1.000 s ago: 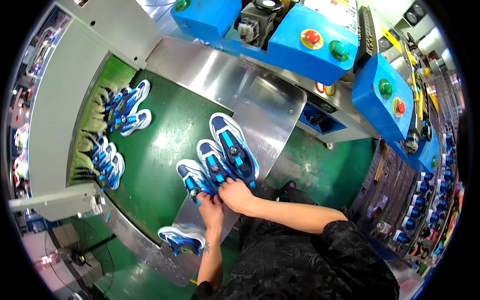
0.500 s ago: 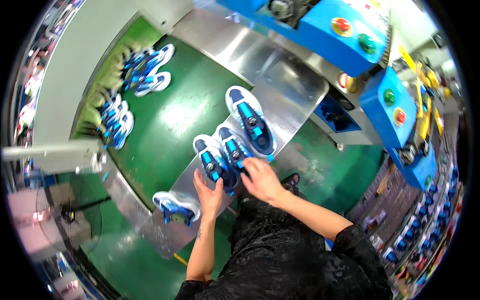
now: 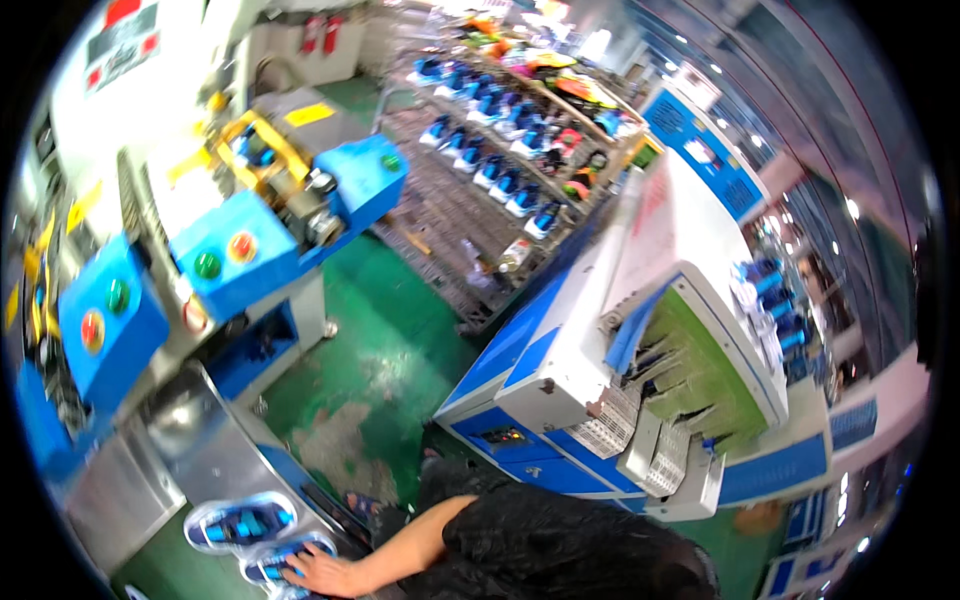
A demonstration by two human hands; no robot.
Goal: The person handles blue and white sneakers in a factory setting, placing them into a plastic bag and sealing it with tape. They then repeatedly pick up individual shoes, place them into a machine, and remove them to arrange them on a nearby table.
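Note:
At the lower left, my right hand (image 3: 322, 574) lies over the heel end of a blue-and-white sneaker (image 3: 268, 567), its fingers bent onto the upper. Another sneaker (image 3: 240, 523), navy and bright blue with a white sole, sits just beyond it and apart from the hand. Both rest at the end of a shiny metal ledge (image 3: 215, 430). Part of the held shoe is cut off by the picture's rim. My left hand is out of the picture.
Blue control boxes (image 3: 235, 240) with red and green buttons stand at the left. Ahead is a rack (image 3: 425, 205) with rows of sneakers. A white-and-blue machine (image 3: 540, 400) with a green bristled opening (image 3: 700, 370) stands close on my right. Green floor (image 3: 370, 310) lies between.
My view has swung far to the right, bringing in the rack and the white-and-blue machine. The left hand has left the picture; the right hand stays at a sneaker.

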